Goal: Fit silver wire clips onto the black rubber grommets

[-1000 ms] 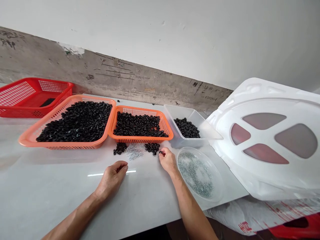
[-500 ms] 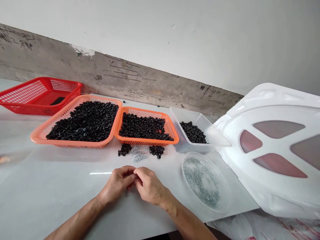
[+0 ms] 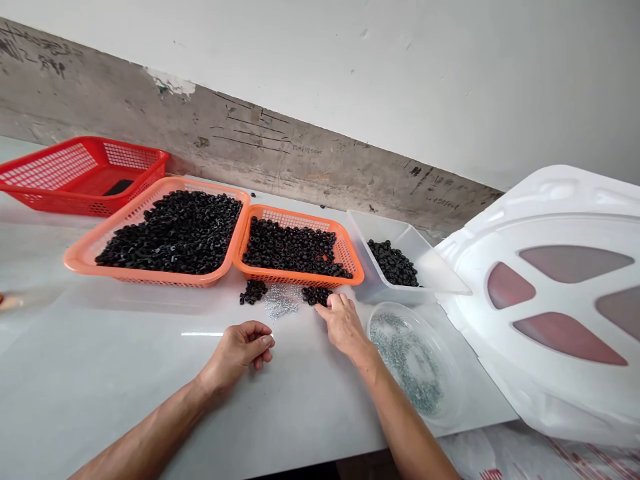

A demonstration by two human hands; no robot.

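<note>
My left hand (image 3: pixel 245 353) is closed in a pinch above the table, thumb against the bent fingers; whatever it holds is hidden. Further right, my right hand (image 3: pixel 344 325) reaches to a small pile of black rings (image 3: pixel 313 295), its bent fingertips touching the pile's right side. Whether a ring is between those fingertips is too small to make out. Left of that pile lies a scatter of tiny silvery pieces (image 3: pixel 281 301), and beside it another small heap of black parts (image 3: pixel 253 291).
Behind stand a peach basket (image 3: pixel 75 260) of black parts, an orange basket (image 3: pixel 300 275) of black rings and a clear bin (image 3: pixel 440 283) with black parts. A red basket (image 3: pixel 45 200) is at far left. A round clear tray (image 3: pixel 453 393) of tiny pieces and white moulded panel (image 3: pixel 465 320) stand right.
My hands have come apart. The right one has moved right and forward to the small ring pile, while the left has stayed pinched near the same place. The view has shifted slightly.
</note>
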